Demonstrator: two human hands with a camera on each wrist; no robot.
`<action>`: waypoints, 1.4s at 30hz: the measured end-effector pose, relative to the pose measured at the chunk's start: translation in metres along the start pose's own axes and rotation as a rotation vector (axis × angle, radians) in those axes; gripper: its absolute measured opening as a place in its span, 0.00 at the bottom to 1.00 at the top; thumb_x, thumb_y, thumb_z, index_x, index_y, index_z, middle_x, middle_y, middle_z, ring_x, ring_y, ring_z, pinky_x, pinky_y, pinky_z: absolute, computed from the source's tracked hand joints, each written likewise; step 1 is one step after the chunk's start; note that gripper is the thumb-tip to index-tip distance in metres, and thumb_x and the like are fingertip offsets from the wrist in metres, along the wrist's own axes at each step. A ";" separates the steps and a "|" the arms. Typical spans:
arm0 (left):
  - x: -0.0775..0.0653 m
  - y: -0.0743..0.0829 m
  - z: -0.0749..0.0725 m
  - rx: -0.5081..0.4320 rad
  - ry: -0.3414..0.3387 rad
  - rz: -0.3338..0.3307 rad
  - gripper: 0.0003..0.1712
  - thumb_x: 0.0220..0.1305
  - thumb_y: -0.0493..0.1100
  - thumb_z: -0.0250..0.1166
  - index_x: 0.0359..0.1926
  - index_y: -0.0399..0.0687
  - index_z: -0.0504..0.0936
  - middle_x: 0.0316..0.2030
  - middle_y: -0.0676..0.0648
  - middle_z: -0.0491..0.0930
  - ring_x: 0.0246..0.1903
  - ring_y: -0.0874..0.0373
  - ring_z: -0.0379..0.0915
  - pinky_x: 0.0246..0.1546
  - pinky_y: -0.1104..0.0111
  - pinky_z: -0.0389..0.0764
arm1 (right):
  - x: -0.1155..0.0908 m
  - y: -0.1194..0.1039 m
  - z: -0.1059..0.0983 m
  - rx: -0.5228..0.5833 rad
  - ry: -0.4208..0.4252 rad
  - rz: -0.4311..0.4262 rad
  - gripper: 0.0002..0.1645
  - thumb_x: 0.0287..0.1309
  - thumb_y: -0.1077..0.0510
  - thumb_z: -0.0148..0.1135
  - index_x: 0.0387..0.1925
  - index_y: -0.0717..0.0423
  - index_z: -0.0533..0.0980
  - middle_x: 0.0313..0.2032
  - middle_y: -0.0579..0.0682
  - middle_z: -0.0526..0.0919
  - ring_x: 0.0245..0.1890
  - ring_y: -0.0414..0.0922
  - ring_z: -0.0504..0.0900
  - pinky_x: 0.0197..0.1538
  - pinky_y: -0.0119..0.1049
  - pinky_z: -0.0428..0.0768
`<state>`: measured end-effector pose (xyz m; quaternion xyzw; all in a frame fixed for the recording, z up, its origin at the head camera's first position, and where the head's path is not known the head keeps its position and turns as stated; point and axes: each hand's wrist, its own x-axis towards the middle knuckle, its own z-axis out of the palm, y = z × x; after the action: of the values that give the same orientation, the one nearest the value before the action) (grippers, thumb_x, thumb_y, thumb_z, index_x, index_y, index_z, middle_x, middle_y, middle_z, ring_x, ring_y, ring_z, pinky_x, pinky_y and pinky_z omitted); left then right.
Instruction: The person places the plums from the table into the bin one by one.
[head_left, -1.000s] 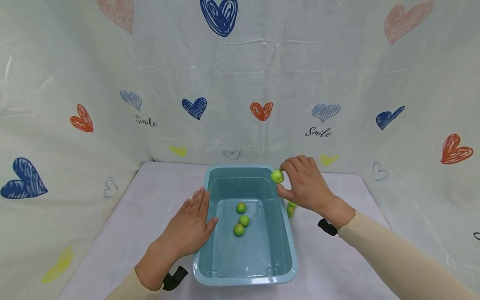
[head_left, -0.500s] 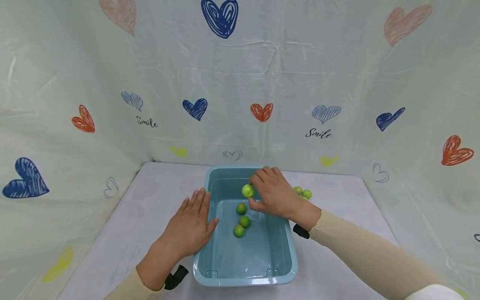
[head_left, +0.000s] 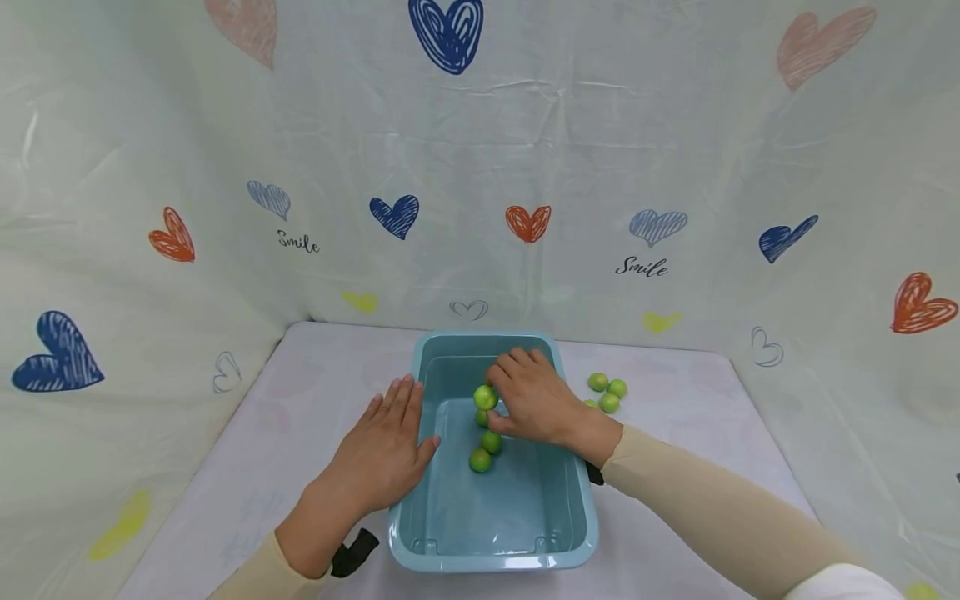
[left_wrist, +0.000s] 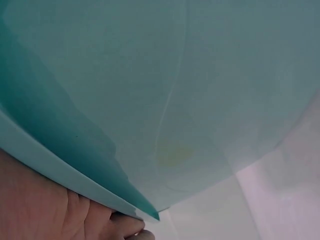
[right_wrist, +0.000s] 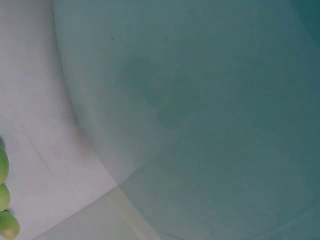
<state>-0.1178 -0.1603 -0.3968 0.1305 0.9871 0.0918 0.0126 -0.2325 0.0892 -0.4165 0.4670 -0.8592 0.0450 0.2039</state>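
Observation:
In the head view, a blue plastic basin (head_left: 495, 563) stands on the table with three green limes inside, one of them a lime (head_left: 480, 460) at the near end of their row. My right hand (head_left: 538, 402) reaches over the basin and pinches another lime (head_left: 485, 397) between thumb and fingers, just above the farthest one. My left hand (head_left: 382, 450) rests on the basin's left rim with its fingers straight. In the left wrist view, that hand's palm and fingers (left_wrist: 80, 215) lie along the rim. The basin's outer wall (right_wrist: 200, 125) fills most of the right wrist view, hiding the right hand.
To the right of the basin, several loose limes (head_left: 610, 402) lie on the white table (head_left: 675, 450). Some of them show at the left edge of the right wrist view. Behind the table hangs a curtain (head_left: 570, 150) printed with hearts.
My right hand has carried a lime left from beyond the basin's right rim to over its inside, then lowered it slightly. My left hand has stayed on the rim.

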 end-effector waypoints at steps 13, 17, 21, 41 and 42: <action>0.000 0.000 -0.001 -0.023 0.002 -0.002 0.47 0.79 0.56 0.58 0.81 0.28 0.52 0.81 0.29 0.53 0.82 0.35 0.47 0.79 0.40 0.56 | -0.001 0.000 0.006 -0.044 0.028 -0.007 0.19 0.65 0.43 0.68 0.46 0.52 0.81 0.40 0.47 0.80 0.40 0.46 0.74 0.42 0.41 0.68; -0.001 0.000 -0.001 -0.032 0.005 -0.002 0.47 0.79 0.56 0.58 0.81 0.28 0.53 0.81 0.29 0.53 0.81 0.34 0.48 0.78 0.39 0.56 | -0.002 0.001 0.006 -0.053 0.037 -0.007 0.20 0.65 0.42 0.68 0.46 0.52 0.81 0.40 0.48 0.80 0.40 0.47 0.73 0.42 0.42 0.69; -0.001 0.000 -0.001 -0.031 0.004 0.002 0.47 0.79 0.56 0.57 0.81 0.28 0.52 0.81 0.29 0.52 0.82 0.35 0.47 0.78 0.39 0.56 | -0.003 0.002 0.006 -0.075 0.056 0.001 0.22 0.64 0.40 0.68 0.47 0.52 0.81 0.42 0.49 0.81 0.42 0.49 0.75 0.46 0.46 0.73; -0.001 0.002 -0.001 -0.035 0.012 0.008 0.46 0.80 0.55 0.57 0.81 0.28 0.51 0.81 0.28 0.52 0.81 0.34 0.48 0.78 0.39 0.58 | -0.063 0.066 -0.007 -0.074 0.233 0.275 0.37 0.64 0.44 0.71 0.63 0.66 0.75 0.61 0.65 0.78 0.62 0.65 0.76 0.61 0.63 0.76; -0.001 0.002 -0.001 -0.034 0.014 0.010 0.46 0.80 0.55 0.57 0.81 0.27 0.52 0.81 0.28 0.52 0.81 0.34 0.48 0.77 0.39 0.58 | -0.070 0.071 -0.005 -0.073 0.231 0.298 0.36 0.64 0.44 0.71 0.62 0.66 0.75 0.60 0.65 0.79 0.61 0.65 0.76 0.60 0.63 0.76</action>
<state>-0.1165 -0.1589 -0.3957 0.1345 0.9848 0.1095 0.0075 -0.2554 0.1850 -0.4319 0.3185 -0.8909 0.0970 0.3089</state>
